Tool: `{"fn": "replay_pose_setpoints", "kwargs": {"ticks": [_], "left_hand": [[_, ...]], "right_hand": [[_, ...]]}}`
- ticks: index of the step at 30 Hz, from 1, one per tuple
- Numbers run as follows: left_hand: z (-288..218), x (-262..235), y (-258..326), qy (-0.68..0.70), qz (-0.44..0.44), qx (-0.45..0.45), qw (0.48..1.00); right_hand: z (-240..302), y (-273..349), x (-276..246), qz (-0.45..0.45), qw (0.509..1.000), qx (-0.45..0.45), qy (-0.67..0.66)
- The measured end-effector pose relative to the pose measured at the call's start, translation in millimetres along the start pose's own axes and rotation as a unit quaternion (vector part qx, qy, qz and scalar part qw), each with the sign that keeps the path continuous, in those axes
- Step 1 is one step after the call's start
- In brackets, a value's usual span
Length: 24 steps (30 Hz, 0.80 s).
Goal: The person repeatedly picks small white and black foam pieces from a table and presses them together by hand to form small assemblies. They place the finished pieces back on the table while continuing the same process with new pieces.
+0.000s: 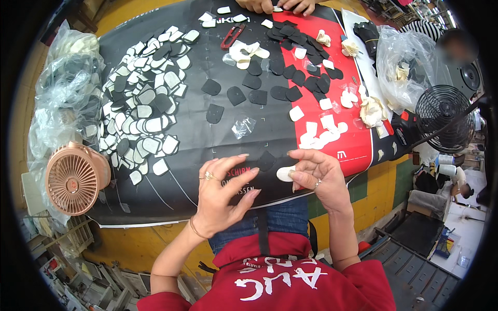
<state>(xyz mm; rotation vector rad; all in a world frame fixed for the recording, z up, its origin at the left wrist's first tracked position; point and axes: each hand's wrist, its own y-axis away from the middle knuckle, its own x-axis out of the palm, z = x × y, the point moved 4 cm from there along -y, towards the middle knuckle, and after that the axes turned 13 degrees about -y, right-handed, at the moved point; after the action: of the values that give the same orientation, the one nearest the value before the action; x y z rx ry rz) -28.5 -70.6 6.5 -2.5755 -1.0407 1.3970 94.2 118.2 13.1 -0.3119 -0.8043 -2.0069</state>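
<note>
Head view, with clock directions read from the picture's centre. Holds a white rounded piece (285, 174) toward 4 o'clock, pinched between thumb and fingers of the right hand (323, 179), above the near part of the surface (199, 136). Has the left hand (220, 197) spread wide toward 7 o'clock, with thumb and fingers curved, well apart, and pointing toward the right hand. Cannot tell from this angle any contact of the left hand with the surface. Has a black piece (267, 160) lying just beyond the left fingertips, between both hands.

Has a large heap of white and black pieces (143, 111) toward 10 o'clock, scattered black pieces (298, 78) toward 1 o'clock, and a group of white pieces (328, 137) between 2 and 3. Shows crumpled clear film (243, 127) and, farther off, red snips (233, 37) toward 12, near another person's hands (301, 6) at the far edge. Includes a salmon-coloured fan (75, 179) near 9, a black fan (443, 111) between 2 and 3, and clear plastic bags (410, 57) toward 2 and between 9 and 10.
</note>
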Motion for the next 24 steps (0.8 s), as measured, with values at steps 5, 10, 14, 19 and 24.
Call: {"fn": "replay_pose_setpoints", "kwargs": {"ticks": [5, 10, 14, 19, 24], "left_hand": [[-15, 5, -6, 0.186, 0.024, -0.14, 0.972], [-17, 12, -12, 0.233, 0.032, -0.17, 0.957], [-13, 15, -9, 0.287, 0.052, -0.174, 0.941], [-21, 0, 0, 0.019, -0.067, -0.013, 0.997], [-32, 3, 13, -0.246, -0.158, 0.26, 0.92]], "right_hand": [[-11, -2, 2, 0.023, 0.999, 0.039, -0.001], [-12, 5, 0, 0.041, 0.999, 0.031, 0.002], [-10, 10, 3, 0.083, 0.996, -0.006, 0.021], [-8, 7, 8, 0.134, 0.991, -0.022, 0.01], [-6, 5, 7, 0.123, 0.975, 0.161, 0.087]]}}
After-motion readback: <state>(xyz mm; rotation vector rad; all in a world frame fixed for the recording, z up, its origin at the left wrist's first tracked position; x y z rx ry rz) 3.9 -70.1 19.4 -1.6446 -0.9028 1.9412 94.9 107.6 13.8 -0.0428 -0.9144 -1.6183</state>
